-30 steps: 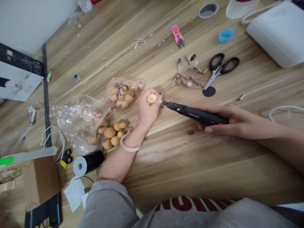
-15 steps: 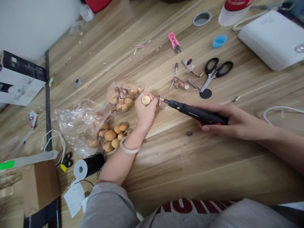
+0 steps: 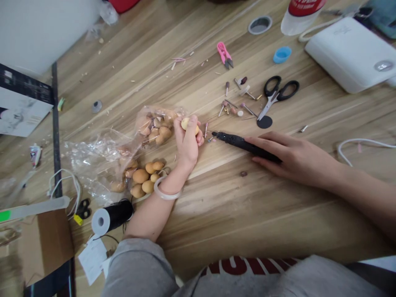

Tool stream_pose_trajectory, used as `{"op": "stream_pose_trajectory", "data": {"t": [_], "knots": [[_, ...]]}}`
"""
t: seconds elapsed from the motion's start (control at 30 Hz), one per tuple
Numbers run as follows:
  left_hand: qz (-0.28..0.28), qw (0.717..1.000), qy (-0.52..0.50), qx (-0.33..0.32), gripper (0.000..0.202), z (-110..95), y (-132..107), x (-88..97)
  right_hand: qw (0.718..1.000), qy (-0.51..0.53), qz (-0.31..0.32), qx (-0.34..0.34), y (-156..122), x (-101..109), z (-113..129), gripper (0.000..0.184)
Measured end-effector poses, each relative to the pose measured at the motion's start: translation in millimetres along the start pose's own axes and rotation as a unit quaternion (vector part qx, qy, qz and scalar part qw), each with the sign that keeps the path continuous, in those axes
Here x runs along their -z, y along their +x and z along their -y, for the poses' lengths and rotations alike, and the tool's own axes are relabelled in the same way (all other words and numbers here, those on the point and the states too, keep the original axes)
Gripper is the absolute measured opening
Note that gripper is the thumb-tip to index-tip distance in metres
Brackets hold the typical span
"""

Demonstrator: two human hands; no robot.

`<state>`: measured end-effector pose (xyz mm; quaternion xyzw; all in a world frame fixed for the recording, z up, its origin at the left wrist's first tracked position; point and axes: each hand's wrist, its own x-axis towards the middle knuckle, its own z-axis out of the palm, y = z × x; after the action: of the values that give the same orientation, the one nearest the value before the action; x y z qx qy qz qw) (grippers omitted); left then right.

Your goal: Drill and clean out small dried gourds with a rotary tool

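Seed (image 3: 185, 123) with pale cut end is clamped in our left hand (image 3: 187, 144), apart from the rotary tool (image 3: 235, 141) gripped by our right hand (image 3: 297, 159); many brown seeds (image 3: 140, 176) beside the plastic bag (image 3: 102, 150) look not yet worked.

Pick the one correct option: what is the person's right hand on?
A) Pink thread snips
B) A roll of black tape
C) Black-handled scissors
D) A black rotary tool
D: the right hand is curled over the black rotary tool, with its fingers along the barrel.
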<state>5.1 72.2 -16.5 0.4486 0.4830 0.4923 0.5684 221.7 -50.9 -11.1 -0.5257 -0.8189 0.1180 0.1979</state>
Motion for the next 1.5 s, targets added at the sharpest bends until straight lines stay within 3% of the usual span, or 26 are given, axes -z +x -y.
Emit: {"op": "stream_pose_trajectory", "data": {"t": [0.1,0.27,0.33,0.53,0.67,0.8,0.93,1.0,1.07,1.1,1.2,1.27,1.3,1.33,1.4,1.5], "knots": [[0.011,1.0,-0.017,-0.004,0.037,0,-1,-1.2,1.0,0.015,-0.022,-0.016,2,6,0,0.038],[0.048,0.997,-0.054,-0.03,0.043,1,-6,-2.4,0.984,-0.048,-0.106,-0.132,20,20,-6,0.032],[0.06,0.996,-0.059,-0.04,0.046,2,-8,-2.4,0.979,-0.09,-0.085,-0.164,36,23,-10,0.032],[0.067,0.994,-0.047,-0.069,0.056,3,-13,-2.9,0.946,-0.126,0.054,-0.293,87,23,-19,0.024],[0.076,0.994,-0.018,-0.078,0.062,3,-17,-2.9,0.935,-0.134,0.079,-0.318,96,21,-23,0.016],[0.081,0.993,-0.01,-0.086,0.058,3,-23,-2.3,0.94,-0.124,0.036,-0.315,86,20,-25,0.017],[0.13,0.989,-0.003,-0.072,0.056,3,-29,-3.5,0.944,-0.114,-0.068,-0.304,75,24,-18,0.018],[0.142,0.988,-0.007,-0.055,0.055,2,-32,-4.7,0.948,-0.051,-0.115,-0.293,71,28,-10,0.013],[0.14,0.989,-0.021,-0.035,0.052,2,-35,-6.1,0.943,0.111,-0.119,-0.29,68,30,1,0.012],[0.14,0.989,-0.029,-0.027,0.051,2,-36,-7.0,0.927,0.218,-0.102,-0.286,66,30,8,0.015],[0.153,0.986,-0.061,0.003,0.046,1,-38,-10.2,0.822,0.502,-0.052,-0.265,58,25,30,0.025],[0.169,0.98,-0.093,0.039,0.043,0,-39,-12.6,0.761,0.591,-0.055,-0.262,53,19,42,0.027],[0.181,0.975,-0.112,0.062,0.041,-1,-40,-13.5,0.743,0.612,-0.057,-0.263,50,16,47,0.027],[0.194,0.969,-0.129,0.084,0.04,-2,-40,-14.3,0.736,0.621,-0.058,-0.262,48,14,50,0.028],[0.224,0.956,-0.149,0.117,0.04,-5,-42,-14.9,0.749,0.611,-0.051,-0.252,43,11,52,0.028],[0.252,0.95,-0.125,0.135,0.044,-10,-42,-14.3,0.812,0.539,-0.049,-0.218,38,12,53,0.021]]}}
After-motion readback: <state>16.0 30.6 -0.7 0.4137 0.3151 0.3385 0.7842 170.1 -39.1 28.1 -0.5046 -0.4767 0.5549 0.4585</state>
